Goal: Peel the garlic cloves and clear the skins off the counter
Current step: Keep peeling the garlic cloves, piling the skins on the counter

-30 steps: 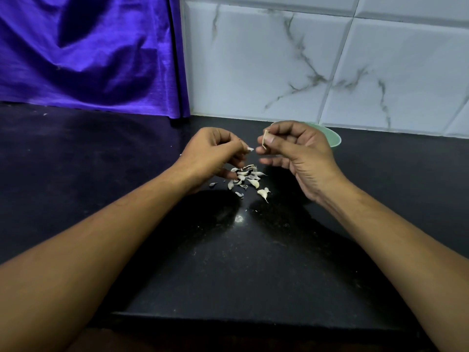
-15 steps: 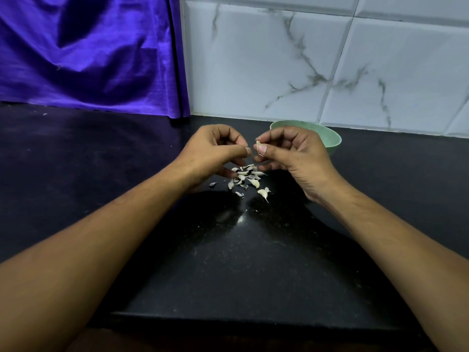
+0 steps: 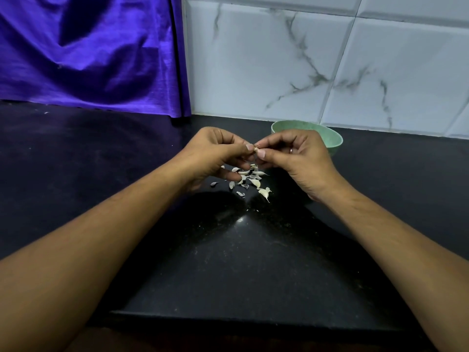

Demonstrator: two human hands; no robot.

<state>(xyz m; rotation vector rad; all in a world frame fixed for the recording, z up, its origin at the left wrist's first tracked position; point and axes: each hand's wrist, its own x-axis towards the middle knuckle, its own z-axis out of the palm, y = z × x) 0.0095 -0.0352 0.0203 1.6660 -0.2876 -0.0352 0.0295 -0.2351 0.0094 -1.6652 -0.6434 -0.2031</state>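
Note:
My left hand [image 3: 215, 153] and my right hand [image 3: 297, 158] meet fingertip to fingertip above the black counter [image 3: 241, 262]. Between their thumbs and forefingers they pinch one small garlic clove [image 3: 256, 149], mostly hidden by the fingers. Directly below lies a small heap of white garlic skins [image 3: 250, 177], with a few loose pieces [image 3: 264, 192] trailing toward me. A ring shows on a finger of my right hand.
A pale green bowl [image 3: 330, 138] stands behind my right hand, near the marbled white tile wall [image 3: 304, 72]; its inside is hidden. A purple cloth [image 3: 88, 52] hangs at the back left. The counter's front edge [image 3: 241, 316] runs close to me.
My right hand has come down and left from in front of the bowl to meet my left hand, and both now pinch the clove together. The skins on the counter have not moved.

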